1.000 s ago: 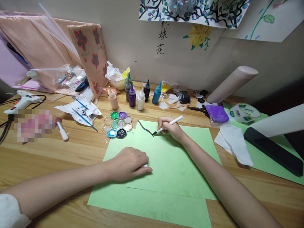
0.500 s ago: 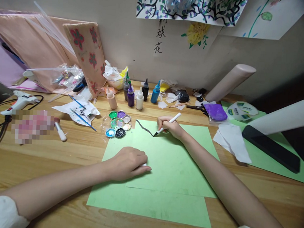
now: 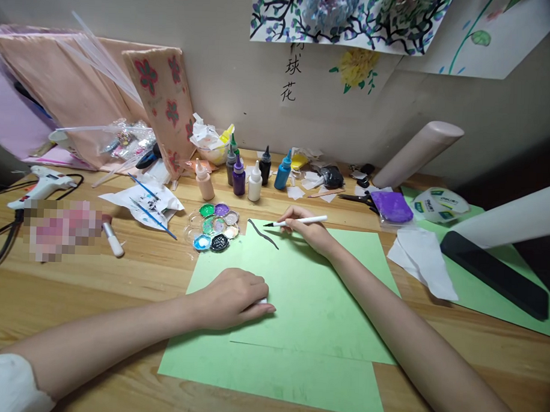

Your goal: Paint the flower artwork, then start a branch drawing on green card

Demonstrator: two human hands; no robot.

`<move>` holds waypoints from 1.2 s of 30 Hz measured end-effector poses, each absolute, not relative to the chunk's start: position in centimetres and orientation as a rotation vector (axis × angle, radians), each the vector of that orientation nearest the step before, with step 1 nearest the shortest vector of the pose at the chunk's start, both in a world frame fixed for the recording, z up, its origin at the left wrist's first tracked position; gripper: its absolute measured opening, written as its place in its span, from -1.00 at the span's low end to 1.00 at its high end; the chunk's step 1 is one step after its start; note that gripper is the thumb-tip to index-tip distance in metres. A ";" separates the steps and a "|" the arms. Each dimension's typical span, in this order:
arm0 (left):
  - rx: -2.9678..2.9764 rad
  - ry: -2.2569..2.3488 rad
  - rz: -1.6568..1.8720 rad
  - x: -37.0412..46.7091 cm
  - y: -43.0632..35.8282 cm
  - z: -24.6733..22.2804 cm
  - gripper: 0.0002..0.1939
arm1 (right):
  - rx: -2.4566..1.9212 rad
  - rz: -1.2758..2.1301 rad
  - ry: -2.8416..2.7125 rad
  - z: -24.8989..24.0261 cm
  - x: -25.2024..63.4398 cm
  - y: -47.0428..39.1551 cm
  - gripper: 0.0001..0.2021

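My right hand [image 3: 308,233] grips a white paintbrush [image 3: 297,220] that lies nearly level, its dark tip pointing left just above the upper green paper sheet [image 3: 308,291]. A wavy black stroke [image 3: 261,234] runs across that sheet's top left corner, just below the tip. My left hand [image 3: 233,298] rests with curled fingers on the sheet's left part, and a small white thing shows under the fingertips. A second green sheet [image 3: 269,374] lies underneath. A round paint palette [image 3: 213,226] with green, purple, blue and black wells sits left of the stroke.
Several small paint bottles [image 3: 247,172] stand behind the palette. A glue gun [image 3: 43,183], blue brushes on stained paper [image 3: 144,201], scissors [image 3: 359,198], a purple pad [image 3: 392,205], a black bar [image 3: 493,274] and rolled paper tubes [image 3: 419,152] lie about the wooden desk [image 3: 96,284].
The brush has lifted off the end of the black stroke and swung flat, its tip now pointing left near the stroke's upper part. My left hand stays put.
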State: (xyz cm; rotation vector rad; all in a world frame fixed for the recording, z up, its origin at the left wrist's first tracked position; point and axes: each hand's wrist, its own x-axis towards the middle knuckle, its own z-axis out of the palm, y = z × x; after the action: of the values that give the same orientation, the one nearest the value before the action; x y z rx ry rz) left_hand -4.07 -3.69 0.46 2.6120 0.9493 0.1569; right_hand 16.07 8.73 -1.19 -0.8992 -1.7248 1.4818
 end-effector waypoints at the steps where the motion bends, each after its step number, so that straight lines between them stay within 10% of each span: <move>1: 2.614 0.950 0.163 -4.1 -3.7 0.4 -0.64 | -0.911 1.469 -1.755 -1.0 16.0 8.6 -0.87; 24: 2.551 0.969 0.200 -4.3 -3.7 0.0 -0.63 | -0.924 1.392 -2.033 0.0 15.5 7.7 -0.72; 36: 2.040 1.330 0.432 -4.4 -3.8 0.6 -0.76 | -0.503 1.917 -1.461 -0.8 16.2 7.7 -0.84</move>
State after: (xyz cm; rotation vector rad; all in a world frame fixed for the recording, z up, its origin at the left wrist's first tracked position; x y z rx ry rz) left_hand -4.42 -3.81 0.62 2.0402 1.3303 0.4321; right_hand 16.23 7.69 -0.84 -0.5029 -1.4612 1.9169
